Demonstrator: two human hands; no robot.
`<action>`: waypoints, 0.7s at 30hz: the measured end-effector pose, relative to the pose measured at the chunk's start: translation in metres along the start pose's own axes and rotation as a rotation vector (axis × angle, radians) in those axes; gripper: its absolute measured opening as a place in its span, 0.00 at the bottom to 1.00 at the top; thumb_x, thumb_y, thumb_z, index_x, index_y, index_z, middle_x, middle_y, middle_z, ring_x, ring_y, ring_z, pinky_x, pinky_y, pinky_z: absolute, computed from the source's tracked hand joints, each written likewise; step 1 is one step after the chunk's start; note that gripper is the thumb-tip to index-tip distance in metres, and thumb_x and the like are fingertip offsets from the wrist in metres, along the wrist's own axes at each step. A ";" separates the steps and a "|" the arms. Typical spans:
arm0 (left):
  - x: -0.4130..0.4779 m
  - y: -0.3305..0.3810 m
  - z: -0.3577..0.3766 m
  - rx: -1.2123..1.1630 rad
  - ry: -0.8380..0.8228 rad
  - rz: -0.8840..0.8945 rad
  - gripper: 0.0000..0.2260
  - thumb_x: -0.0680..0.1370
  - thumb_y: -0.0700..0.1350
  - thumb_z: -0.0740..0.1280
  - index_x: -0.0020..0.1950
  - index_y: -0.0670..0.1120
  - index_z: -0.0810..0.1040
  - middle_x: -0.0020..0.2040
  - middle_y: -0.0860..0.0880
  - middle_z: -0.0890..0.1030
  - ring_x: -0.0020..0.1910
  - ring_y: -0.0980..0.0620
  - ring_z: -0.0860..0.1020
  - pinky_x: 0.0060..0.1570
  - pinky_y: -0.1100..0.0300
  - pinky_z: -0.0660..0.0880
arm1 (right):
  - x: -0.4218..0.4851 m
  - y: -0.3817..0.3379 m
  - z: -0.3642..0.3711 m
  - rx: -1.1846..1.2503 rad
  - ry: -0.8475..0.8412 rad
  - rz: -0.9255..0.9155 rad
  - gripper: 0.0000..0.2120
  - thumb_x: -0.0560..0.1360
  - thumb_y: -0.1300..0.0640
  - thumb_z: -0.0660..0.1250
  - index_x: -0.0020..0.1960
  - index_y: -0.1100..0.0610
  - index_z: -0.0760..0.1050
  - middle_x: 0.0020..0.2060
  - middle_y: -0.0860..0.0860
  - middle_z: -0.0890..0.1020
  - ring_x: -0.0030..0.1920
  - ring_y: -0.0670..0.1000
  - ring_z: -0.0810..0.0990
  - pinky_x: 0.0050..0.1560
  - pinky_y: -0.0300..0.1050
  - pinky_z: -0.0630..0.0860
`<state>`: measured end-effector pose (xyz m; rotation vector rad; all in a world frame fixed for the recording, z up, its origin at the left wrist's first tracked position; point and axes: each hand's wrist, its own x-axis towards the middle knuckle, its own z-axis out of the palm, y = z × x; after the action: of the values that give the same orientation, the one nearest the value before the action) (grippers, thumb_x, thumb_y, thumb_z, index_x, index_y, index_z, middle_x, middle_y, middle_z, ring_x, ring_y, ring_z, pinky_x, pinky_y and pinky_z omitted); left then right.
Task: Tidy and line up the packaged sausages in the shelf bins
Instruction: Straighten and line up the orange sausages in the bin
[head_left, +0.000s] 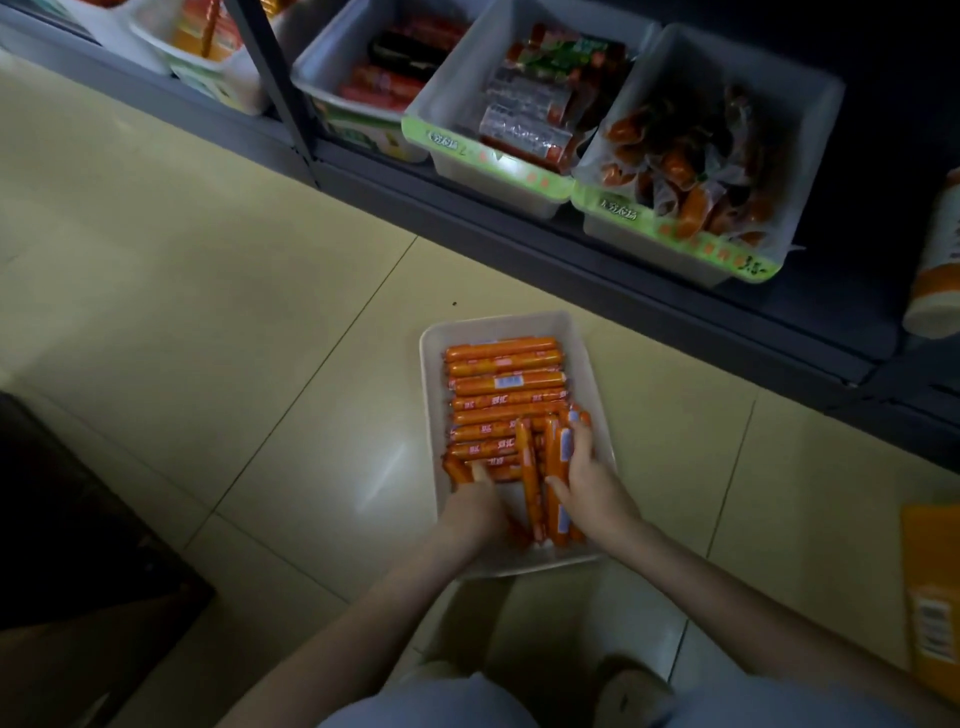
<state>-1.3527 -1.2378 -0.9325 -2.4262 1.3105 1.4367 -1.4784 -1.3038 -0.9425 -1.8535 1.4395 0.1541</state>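
A white bin (589, 364) stands on the tiled floor in front of me. It holds several orange packaged sausages (506, 382) lying crosswise in a row. At its near right, a few sausages (532, 488) lie lengthwise instead. My right hand (589, 483) grips that lengthwise bunch, fingers over the far side and thumb on the near side. At the near left of the bin my left hand (475, 506) has its fingers curled down among the sausages there; what they hold is hidden.
A dark shelf (649, 306) runs along the back with several white bins: red sausages (387, 83), clear-wrapped packs (535, 119), loose orange packs (691, 171). An orange package (932, 597) lies at the right edge. A dark object (67, 519) sits at the left.
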 end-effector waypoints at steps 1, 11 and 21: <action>0.005 -0.002 0.003 0.003 0.017 0.010 0.32 0.78 0.52 0.64 0.74 0.40 0.52 0.64 0.44 0.74 0.61 0.46 0.75 0.58 0.57 0.73 | 0.003 0.000 0.001 -0.099 -0.022 0.008 0.38 0.80 0.52 0.62 0.77 0.51 0.37 0.56 0.56 0.79 0.40 0.52 0.79 0.35 0.42 0.71; 0.020 -0.011 0.034 -0.085 0.150 0.146 0.26 0.77 0.51 0.66 0.73 0.50 0.62 0.71 0.46 0.65 0.67 0.47 0.68 0.67 0.55 0.66 | 0.018 0.022 0.015 -0.568 -0.191 -0.386 0.39 0.79 0.51 0.62 0.77 0.45 0.36 0.64 0.52 0.73 0.63 0.53 0.72 0.57 0.48 0.74; 0.040 -0.020 0.017 0.045 0.126 0.382 0.22 0.81 0.48 0.60 0.72 0.47 0.57 0.67 0.46 0.72 0.62 0.50 0.75 0.61 0.57 0.73 | 0.017 0.044 0.027 -0.618 0.170 -0.695 0.48 0.57 0.48 0.81 0.73 0.57 0.66 0.48 0.50 0.80 0.45 0.50 0.79 0.44 0.45 0.78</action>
<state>-1.3425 -1.2438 -0.9783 -2.3633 1.8956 1.3168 -1.5015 -1.3027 -0.9918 -2.8266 0.8072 0.0992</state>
